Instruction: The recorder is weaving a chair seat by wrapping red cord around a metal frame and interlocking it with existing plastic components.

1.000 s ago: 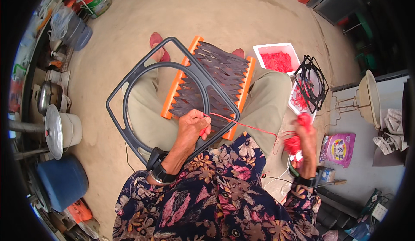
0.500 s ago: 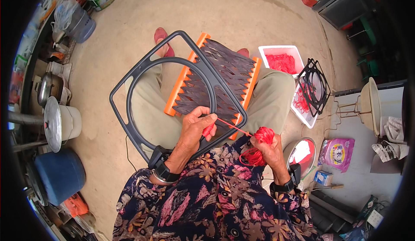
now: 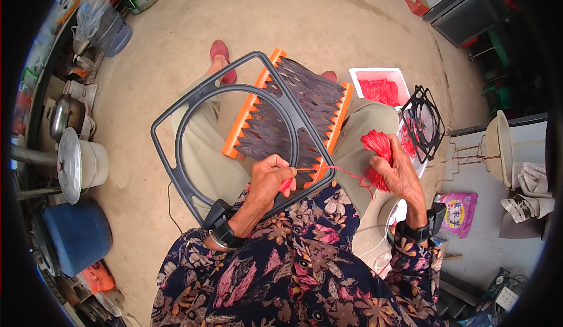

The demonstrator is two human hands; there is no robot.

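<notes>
A dark grey plastic frame (image 3: 296, 107) with a round opening lies tilted over my lap. My left hand (image 3: 271, 180) is closed on the near right part of its ring, where a short red wrapping (image 3: 285, 184) shows at the fingers. From there a thin red cord (image 3: 337, 168) runs slackly to the right. It leads to my right hand (image 3: 402, 171), which grips a bundle of red cord (image 3: 378, 145) above my right knee, apart from the frame. Beneath the frame, an orange-edged rack with dark strips (image 3: 287, 110) rests between my legs.
At the right stand a white box of red cord (image 3: 378, 73) and a second white box holding red cord, with black frames (image 3: 423, 124) stacked on it. A purple packet (image 3: 458, 214) lies near them. Along the left are a lidded white pot (image 3: 94, 165) and a blue bucket (image 3: 79, 239).
My right hand has moved right and up, away from the frame, with the cord bundle. The cord between the hands has grown longer and slacker. My left hand keeps its hold, slightly lower.
</notes>
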